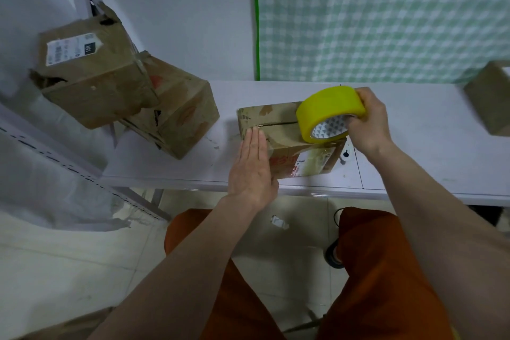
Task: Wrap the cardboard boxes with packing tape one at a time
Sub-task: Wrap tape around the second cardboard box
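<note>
Box (287, 141) near front edge of surface (414, 146). Your left hand (252, 171) flat, fingers straight, pressing box's left end. Right hand (368, 121) grips tape (328, 110) over box top. Box looks light, worn, dentable: pin corner, pull tape taut along seam.

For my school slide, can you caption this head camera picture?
Left hand flat on a cardboard box, right hand holding yellow tape roll over it.

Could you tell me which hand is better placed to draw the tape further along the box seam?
Right, probably: the right hand already grips the yellow tape roll over the box, while the left hand lies flat on it.
</note>
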`<control>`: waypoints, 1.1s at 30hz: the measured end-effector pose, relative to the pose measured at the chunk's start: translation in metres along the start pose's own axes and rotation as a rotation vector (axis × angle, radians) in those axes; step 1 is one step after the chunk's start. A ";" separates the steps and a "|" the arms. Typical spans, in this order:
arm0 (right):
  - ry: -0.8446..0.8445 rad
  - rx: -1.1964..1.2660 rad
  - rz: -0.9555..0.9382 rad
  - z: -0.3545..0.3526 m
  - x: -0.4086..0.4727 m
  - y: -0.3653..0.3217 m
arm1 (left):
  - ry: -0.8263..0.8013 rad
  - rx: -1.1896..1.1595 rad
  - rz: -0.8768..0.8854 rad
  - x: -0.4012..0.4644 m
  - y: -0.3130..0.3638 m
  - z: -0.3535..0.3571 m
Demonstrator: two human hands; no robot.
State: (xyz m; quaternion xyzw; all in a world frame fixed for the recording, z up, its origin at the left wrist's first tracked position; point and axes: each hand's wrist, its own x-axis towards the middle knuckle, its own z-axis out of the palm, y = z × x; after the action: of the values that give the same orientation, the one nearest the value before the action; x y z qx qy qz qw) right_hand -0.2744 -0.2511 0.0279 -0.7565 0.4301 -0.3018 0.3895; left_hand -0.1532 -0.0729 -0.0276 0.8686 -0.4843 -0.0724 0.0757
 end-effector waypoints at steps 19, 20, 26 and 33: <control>0.087 0.245 0.199 0.018 -0.011 0.010 | -0.052 0.115 0.058 0.009 0.024 0.002; 0.089 0.237 0.217 0.020 -0.011 0.013 | -0.050 0.131 0.067 0.009 0.023 0.002; 0.014 0.157 0.140 0.015 -0.001 0.009 | -0.042 0.134 0.082 0.010 0.019 0.003; 0.149 0.107 0.126 -0.027 0.011 0.028 | -0.034 0.135 0.086 0.009 0.021 0.002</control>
State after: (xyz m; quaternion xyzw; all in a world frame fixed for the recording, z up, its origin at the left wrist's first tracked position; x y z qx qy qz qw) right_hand -0.3027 -0.2790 0.0194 -0.6817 0.4877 -0.3546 0.4145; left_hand -0.1666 -0.0915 -0.0260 0.8487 -0.5263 -0.0507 0.0116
